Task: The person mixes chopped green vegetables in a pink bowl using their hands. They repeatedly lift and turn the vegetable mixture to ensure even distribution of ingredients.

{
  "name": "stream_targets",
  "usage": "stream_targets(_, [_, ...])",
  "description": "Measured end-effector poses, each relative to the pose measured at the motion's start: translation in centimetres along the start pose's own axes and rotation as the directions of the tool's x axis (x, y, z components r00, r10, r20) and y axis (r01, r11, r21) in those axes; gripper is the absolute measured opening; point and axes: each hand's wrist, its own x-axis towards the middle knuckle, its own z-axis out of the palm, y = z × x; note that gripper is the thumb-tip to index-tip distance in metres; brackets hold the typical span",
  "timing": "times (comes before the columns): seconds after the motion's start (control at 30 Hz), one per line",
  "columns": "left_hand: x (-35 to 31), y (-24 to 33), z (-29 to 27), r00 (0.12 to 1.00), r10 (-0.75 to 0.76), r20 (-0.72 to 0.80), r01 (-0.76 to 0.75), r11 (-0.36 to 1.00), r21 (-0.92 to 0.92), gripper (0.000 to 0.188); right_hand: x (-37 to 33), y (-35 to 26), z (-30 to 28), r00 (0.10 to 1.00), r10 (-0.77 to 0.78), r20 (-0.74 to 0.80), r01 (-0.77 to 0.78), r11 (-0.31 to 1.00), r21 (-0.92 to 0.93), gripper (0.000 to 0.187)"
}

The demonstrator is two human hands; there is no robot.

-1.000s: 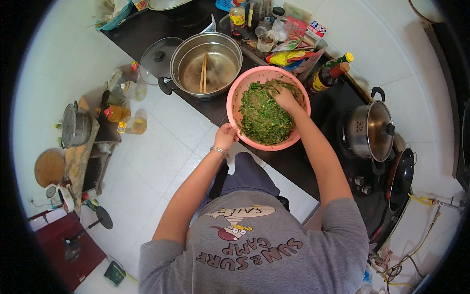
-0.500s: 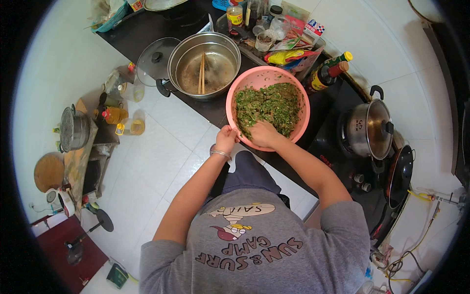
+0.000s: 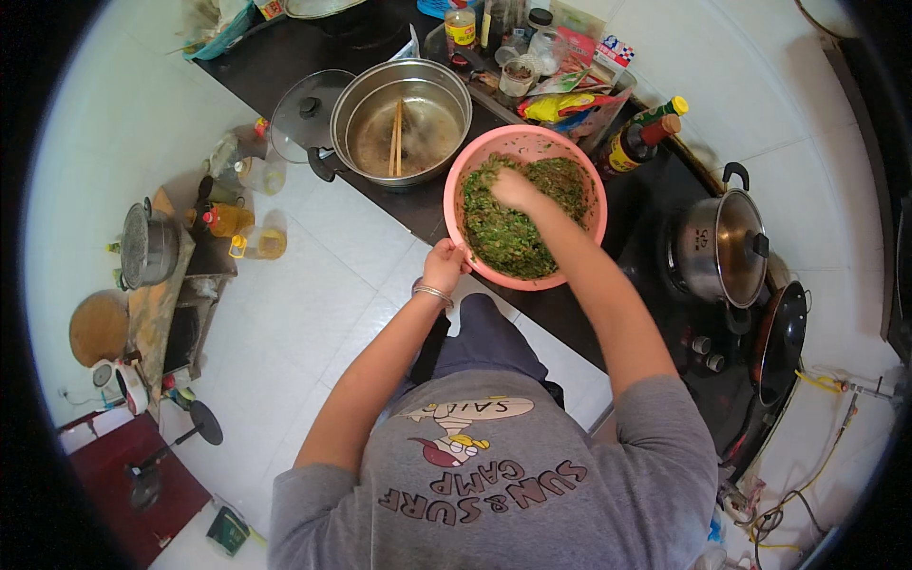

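A pink plastic basin (image 3: 598, 217) sits on the dark counter, holding a chopped green filling (image 3: 518, 236) flecked with brown. My left hand (image 3: 445, 264) is closed on the basin's near-left rim, a bracelet at its wrist. Inside the basin, my right hand (image 3: 513, 189) presses into the far-left part of the filling; its fingertips are buried, so their grip is hidden. Just left of the basin stands a steel pot (image 3: 446, 133) with cloudy liquid, and a pair of chopsticks (image 3: 396, 142) lies across its inside.
Behind the pot rests a glass lid (image 3: 290, 123). Sauce bottles (image 3: 638, 142) and a tray of jars and packets (image 3: 560, 95) line the back. At right, a lidded pot (image 3: 717, 242) occupies the stove, beside a black pan (image 3: 781, 332). Oil jugs (image 3: 261, 244) stand on the floor left.
My right hand has moved from the near side of the basin to its far-left part, and the filling is pushed about. My left hand stays on the rim.
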Motion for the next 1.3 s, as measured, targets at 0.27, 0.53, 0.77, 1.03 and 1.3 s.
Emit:
stream_targets(0.27, [-0.2,-1.6,-0.5,0.994,0.053,-0.092,-0.053,0.999,0.003,0.013,-6.7,-6.7,2.0,0.950,-0.147,0.274,0.269,0.832,-0.485,0.027])
stream_targets(0.53, [0.1,-1.3,-0.6,0.992,0.050,-0.114,-0.048,0.999,0.024,0.013,-13.6,-4.7,-2.9,0.877,-0.084,0.473,0.342,0.800,-0.492,0.045])
stream_targets(0.77, [0.0,-1.0,-0.7,0.997,0.040,-0.073,-0.041,0.999,-0.004,0.012,-14.7,-1.8,-8.8,0.996,0.070,0.062,-0.075,0.995,0.071,0.043])
stream_targets(1.03, [-0.3,-0.6,-0.7,0.998,0.052,-0.030,-0.052,0.999,-0.014,0.013,-8.3,0.6,-4.8,0.820,0.572,-0.014,-0.533,0.772,0.346,0.055])
stream_targets(1.3, [-0.4,-1.1,-0.5,0.999,0.037,-0.033,-0.039,0.998,-0.058,0.013,-6.4,-2.1,-1.8,0.969,0.194,-0.156,-0.158,0.963,0.220,0.038])
